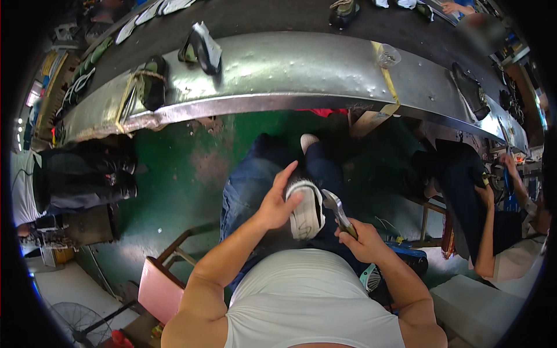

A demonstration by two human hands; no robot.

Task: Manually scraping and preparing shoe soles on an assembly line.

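Note:
A shoe with a white sole (306,216) and a dark upper rests over my lap, its sole turned up toward me. My left hand (279,203) grips its left side, the thumb lying on the white part and the fingers reaching along the edge. In my right hand (364,240) is a pair of pincers (332,203) with a curved silver head and an olive grip. The head of the pincers is at the right edge of the shoe. Whether it bites on the edge or only touches it, I cannot tell.
Ahead runs a metal-edged bench (278,64) with a dark belt carrying several shoes; a green shoe (152,84) and a black shoe (469,90) sit on its rim. A pink-seated chair (159,290) stands left. Co-workers sit right (493,220) and left (26,185).

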